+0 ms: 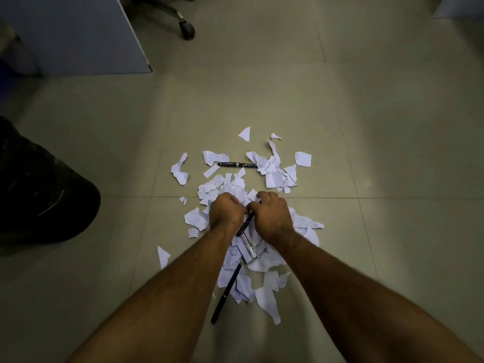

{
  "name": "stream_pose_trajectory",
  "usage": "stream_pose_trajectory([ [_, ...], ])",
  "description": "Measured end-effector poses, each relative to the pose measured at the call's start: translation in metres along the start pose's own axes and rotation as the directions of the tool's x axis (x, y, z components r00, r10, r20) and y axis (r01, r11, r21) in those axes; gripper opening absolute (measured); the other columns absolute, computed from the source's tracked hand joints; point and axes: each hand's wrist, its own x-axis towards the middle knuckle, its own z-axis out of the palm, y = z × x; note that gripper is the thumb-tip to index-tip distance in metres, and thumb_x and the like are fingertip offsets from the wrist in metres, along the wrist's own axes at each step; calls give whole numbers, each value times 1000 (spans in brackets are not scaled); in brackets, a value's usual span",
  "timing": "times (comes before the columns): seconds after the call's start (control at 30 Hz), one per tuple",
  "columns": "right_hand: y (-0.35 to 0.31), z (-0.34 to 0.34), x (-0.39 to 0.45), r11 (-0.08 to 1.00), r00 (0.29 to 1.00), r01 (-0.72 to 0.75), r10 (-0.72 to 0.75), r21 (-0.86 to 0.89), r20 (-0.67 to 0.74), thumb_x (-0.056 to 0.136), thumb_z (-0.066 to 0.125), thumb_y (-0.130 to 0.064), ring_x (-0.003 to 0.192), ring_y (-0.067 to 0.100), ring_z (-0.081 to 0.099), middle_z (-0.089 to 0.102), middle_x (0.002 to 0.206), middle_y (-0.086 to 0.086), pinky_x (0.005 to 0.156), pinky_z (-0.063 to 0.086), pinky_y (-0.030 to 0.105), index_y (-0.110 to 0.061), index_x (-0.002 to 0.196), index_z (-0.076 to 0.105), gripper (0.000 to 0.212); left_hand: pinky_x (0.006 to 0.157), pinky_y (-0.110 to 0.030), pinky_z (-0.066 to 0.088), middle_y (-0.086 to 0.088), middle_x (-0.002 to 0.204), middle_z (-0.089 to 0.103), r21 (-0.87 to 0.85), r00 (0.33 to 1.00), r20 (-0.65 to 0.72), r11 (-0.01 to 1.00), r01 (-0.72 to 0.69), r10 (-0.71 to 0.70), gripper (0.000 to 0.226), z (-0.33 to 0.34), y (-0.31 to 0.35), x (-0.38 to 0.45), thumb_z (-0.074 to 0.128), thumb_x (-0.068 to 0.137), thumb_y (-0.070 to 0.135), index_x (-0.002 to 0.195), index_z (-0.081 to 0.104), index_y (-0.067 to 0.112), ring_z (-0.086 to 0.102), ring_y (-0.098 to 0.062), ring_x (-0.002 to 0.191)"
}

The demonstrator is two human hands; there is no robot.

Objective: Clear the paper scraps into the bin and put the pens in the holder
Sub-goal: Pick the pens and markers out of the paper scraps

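We see a pale tiled floor [340, 100] with a grey panel [78, 35] at the top left and a chair wheel [187, 28] beside it. At the left edge stands a dark bag [39, 192], perhaps the bin, well apart from the hands. In the middle of the floor lies a heap of torn scraps [273, 176].

Our left hand [225, 212] rests on the heap with the fingers curled in, almost a fist; they press into the scraps, but we cannot tell how much paper they grasp. A light-coloured pen [209, 204] shows just at its left side. Our right hand [271, 216] is also curled on the heap, touching the left one. From under it a marker [247, 238] comes out toward us; whether the fingers hold it we cannot tell.

Nearer to us, between the forearms, a thin black pen [226, 293] lies across the scraps. Beyond the hands a dark pen [237, 165] lies crosswise among more paper.
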Motion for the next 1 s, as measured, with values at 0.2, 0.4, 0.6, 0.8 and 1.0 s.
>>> stream_pose_trajectory([
  [0.2,1,4,-4,1000,997,-30,31,7,-68,81,64,-18,90,31,56,65,93,6,75,44,37,-19,95,76,18,77,-33,49,-13,104,72,-6,987,-113,994,112,-112,20,7,-21,-10,65,88,24,99,71,9,65,-34,99],
  [0.4,12,-8,-13,997,983,48,-36,61,-179,81,67,-19,84,29,60,70,92,5,70,47,35,-20,93,77,16,88,-37,51,-17,117,68,-31,966,-76,969,246,-247,37,5,-21,-16,59,90,31,112,67,2,62,-36,109],
  [0.6,18,-10,-23,936,970,-117,180,331,-166,86,68,-18,93,27,57,66,98,5,73,47,34,-19,102,75,18,99,-38,45,-20,137,54,-70,918,1,916,395,-396,39,7,-19,-17,45,99,16,131,51,-4,52,-35,125],
  [0.8,9,-13,-34,807,918,-341,396,482,-13,91,63,-36,94,26,63,68,100,2,71,47,31,-27,112,73,25,79,-36,53,-12,118,68,200,984,19,965,169,-176,47,13,-18,-32,71,82,47,112,64,11,65,-31,107],
  [1.0,16,-15,-49,658,871,-424,486,623,79,85,71,-36,80,23,69,75,83,2,72,53,31,-21,106,75,26,74,-34,52,-12,113,69,216,994,45,973,88,-100,45,9,4,-37,71,79,43,109,65,11,66,-33,101],
])
